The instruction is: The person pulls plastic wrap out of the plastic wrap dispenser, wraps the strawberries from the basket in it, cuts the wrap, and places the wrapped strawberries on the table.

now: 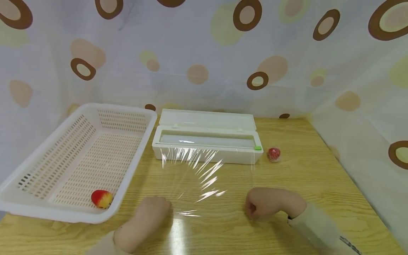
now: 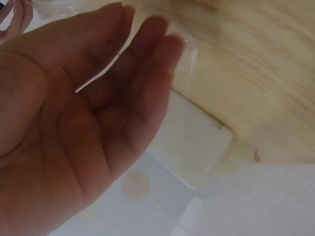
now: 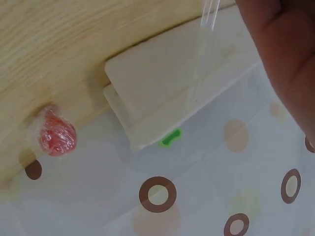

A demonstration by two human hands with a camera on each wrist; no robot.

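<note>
A clear sheet of plastic wrap [image 1: 208, 182] stretches from the white wrap dispenser [image 1: 207, 156] toward me, glinting over the table. Its near left corner is pinched by my left hand [image 1: 153, 216], with the thumb close to the fingertips in the left wrist view. On the opposite side, my right hand [image 1: 269, 202] grips the near right corner with curled fingers; only part of that hand [image 3: 288, 59] enters the right wrist view. The dispenser's lid [image 1: 207, 119] is raised at the back, and the wrap roll [image 1: 207, 140] lies inside. A green slider [image 1: 258, 148] sits at its right end.
Left of the dispenser stands a white slotted basket [image 1: 132, 170] holding a red-and-yellow fruit [image 1: 102, 199]. A small red ball-like item in plastic wrap [image 1: 274, 154] lies right of the dispenser. A patterned curtain [image 1: 197, 92] hangs behind the wooden table [image 1: 306, 152].
</note>
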